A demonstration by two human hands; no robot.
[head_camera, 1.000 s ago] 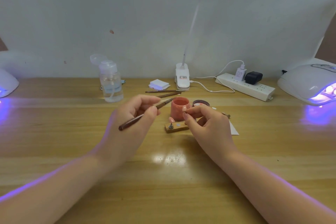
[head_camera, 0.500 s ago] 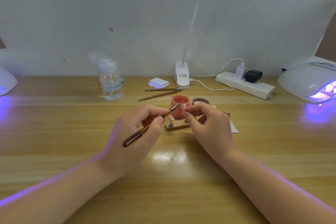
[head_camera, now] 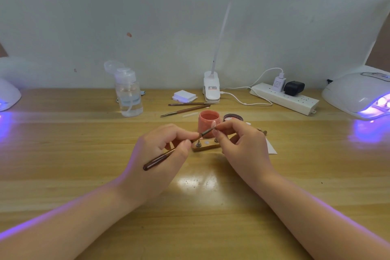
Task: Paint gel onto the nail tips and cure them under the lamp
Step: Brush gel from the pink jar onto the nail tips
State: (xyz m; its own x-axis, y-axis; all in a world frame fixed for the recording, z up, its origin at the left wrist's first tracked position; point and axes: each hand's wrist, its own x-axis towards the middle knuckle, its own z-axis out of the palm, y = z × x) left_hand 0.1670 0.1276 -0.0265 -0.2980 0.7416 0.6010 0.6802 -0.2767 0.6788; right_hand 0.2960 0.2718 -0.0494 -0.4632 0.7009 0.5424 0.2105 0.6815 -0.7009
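Both forearms are bare to the frame edge, and the hands (head_camera: 160,154) wear nothing.

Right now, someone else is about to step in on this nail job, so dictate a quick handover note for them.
Left hand grips the brush, bristles at the nail tip.
Right hand pinches that nail tip above the wooden stand.
Open pink gel jar sits just behind; its lid lies beside it.
Painting is under way.
Left: finish the coat, then cure in the lit lamp at right.
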